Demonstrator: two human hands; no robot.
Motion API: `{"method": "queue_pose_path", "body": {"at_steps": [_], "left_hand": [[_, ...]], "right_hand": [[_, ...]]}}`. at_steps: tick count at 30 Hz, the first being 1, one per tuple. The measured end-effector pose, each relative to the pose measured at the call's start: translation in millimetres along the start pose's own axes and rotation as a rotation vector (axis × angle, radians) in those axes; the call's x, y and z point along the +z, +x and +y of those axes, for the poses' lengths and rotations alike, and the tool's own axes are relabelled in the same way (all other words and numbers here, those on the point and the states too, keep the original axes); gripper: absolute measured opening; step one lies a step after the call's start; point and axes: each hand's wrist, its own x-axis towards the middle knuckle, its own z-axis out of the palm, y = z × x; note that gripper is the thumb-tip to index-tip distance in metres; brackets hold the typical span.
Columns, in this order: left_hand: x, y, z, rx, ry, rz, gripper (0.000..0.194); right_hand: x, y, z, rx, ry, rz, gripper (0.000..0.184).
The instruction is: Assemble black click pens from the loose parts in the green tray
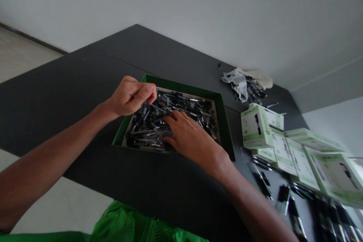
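A green box (224, 128) on the dark table is filled with a jumble of black and clear pens (181, 102). Over the box's left edge, my left hand (134, 96) is closed in a fist, thumb folded across the fingers. Whatever it may hold is hidden. My right hand (190, 132) reaches palm down into the front middle of the box, touching the pens. Its thumb stands apart from the fingers, whose tips are partly lost among the pens; no pen shows as gripped.
Pale green and white pen boxes (256, 126) are stacked on the table's right side. Loose pens (295, 211) lie in front of them. Behind, grey-white gloves (238, 83) lie beside more pens. A pale wall (181, 15) borders the dark table (85, 75).
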Motion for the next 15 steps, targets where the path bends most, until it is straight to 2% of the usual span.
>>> {"method": "queue_pose_path", "body": {"at_steps": [3,8,11,15], "left_hand": [[0.4,-2,-3,-0.021,-0.013,0.032,0.056],[1.5,-5,-8,-0.079,-0.004,0.002,0.053],[2.1,-5,-8,-0.093,-0.005,0.008,0.053],[1.8,-3,-6,-0.148,-0.016,0.019,0.053]], "right_hand": [[3,12,-7,0.052,-0.075,0.026,0.035],[10,29,-24,0.069,-0.173,0.077,0.032],[10,31,-32,0.067,-0.212,0.029,0.018],[4,28,-32,0.048,-0.204,-0.081,0.033]]}}
